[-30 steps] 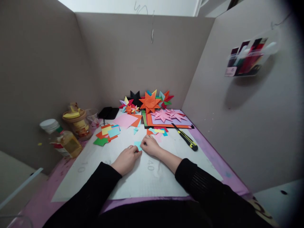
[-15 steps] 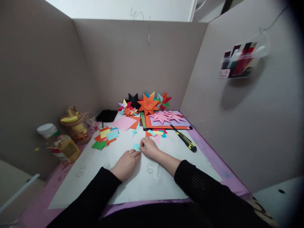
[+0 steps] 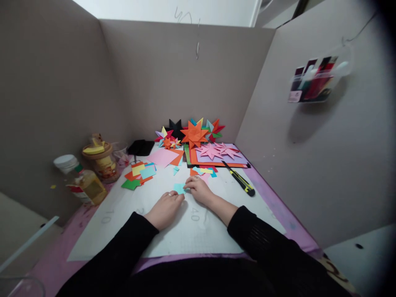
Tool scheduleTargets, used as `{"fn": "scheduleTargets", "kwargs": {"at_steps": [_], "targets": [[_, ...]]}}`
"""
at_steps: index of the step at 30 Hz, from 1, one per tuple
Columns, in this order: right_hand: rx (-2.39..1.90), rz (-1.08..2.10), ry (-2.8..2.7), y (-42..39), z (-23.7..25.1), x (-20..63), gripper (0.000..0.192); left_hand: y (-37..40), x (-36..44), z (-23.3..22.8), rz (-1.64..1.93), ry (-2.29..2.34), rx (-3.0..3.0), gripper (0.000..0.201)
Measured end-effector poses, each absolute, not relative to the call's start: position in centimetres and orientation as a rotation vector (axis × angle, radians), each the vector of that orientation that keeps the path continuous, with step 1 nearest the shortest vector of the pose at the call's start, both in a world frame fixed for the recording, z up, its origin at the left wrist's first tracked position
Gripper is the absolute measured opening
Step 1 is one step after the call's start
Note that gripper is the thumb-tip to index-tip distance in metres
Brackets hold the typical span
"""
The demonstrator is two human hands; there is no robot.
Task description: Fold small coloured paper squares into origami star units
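Light blue paper square [image 3: 179, 188] flat on white cutting mat [image 3: 198, 231], both hands still on it, left hand [image 3: 165, 207] fingertips pressing near edge, right hand [image 3: 199, 190] fingertips pinching right edge, barely shifted since earlier, utility knife [image 3: 239, 179] well right.

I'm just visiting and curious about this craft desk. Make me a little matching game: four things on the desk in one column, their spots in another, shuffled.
Things:
1. light blue paper
2. utility knife
3. orange star
4. bottle

Places:
A. far left of the desk
B. between the two hands
C. at the back wall
D. right of the right hand

Pairs: 1-B, 2-D, 3-C, 4-A
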State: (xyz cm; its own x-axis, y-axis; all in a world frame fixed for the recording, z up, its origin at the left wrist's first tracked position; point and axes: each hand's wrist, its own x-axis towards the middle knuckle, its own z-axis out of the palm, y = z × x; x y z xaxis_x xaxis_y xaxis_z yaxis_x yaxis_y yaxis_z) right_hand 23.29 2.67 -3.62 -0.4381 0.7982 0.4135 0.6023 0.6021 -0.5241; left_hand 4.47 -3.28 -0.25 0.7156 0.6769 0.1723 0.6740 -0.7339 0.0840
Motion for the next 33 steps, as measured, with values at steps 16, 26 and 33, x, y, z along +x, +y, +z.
{"fn": "scheduleTargets", "kwargs": {"at_steps": [16,26,33], "targets": [[-0.802,0.081,-2.584,1.5,-2.3,23.8,0.020,-0.2,3.7,-0.3,0.487,1.128,3.062,0.009],[-0.752,0.142,-2.712,0.7,-1.8,24.5,0.027,-0.4,2.7,-0.6,0.493,1.090,2.881,0.018],[-0.927,0.424,-2.394,1.7,-2.6,23.7,0.028,-0.5,2.8,-0.7,0.485,1.033,2.830,0.023]]}}
